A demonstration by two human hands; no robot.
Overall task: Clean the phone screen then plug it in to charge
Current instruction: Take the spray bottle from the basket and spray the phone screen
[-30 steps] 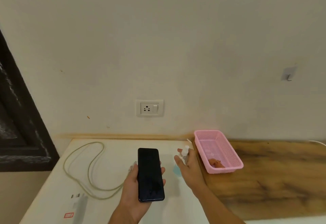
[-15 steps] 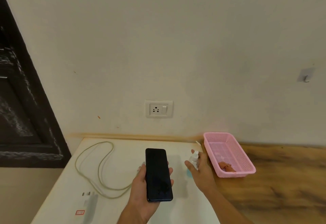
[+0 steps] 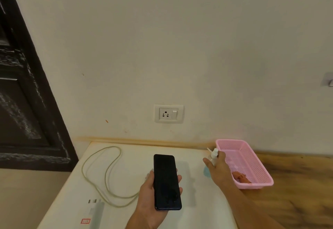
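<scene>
At the near left edge of the white table (image 3: 126, 160) lies a white charger (image 3: 96, 210) with its prongs pointing far, and a small red-edged label (image 3: 85, 221) sits just left of its near end. The left hand (image 3: 153, 200) is raised over the table near the middle, palm up, with the phone (image 3: 166, 182) lying lengthwise in it, dark screen up; the thumb presses the left edge and the fingertips curl over the right edge, so the hand is clamped on the phone. A pale cable (image 3: 106, 173) loops across the table to the left of the phone, one end passing behind the left hand. To the right, the right hand (image 3: 219, 169) reaches far, closed around a small white spray bottle (image 3: 214, 154) whose nozzle sticks up past the fingers; a bit of blue shows under the hand, too hidden to make out. Just right of that hand, a pink basket (image 3: 252, 156) stands where the white table meets a wooden top (image 3: 297, 183), with a small orange thing (image 3: 240, 176) inside near its near end. On the far wall (image 3: 180, 48), above the table, a white socket (image 3: 169, 113) with a switch is set, with nothing plugged into it. A dark door (image 3: 21, 102) fills the far left, and a small hook (image 3: 328, 82) hangs on the wall at the far right.
</scene>
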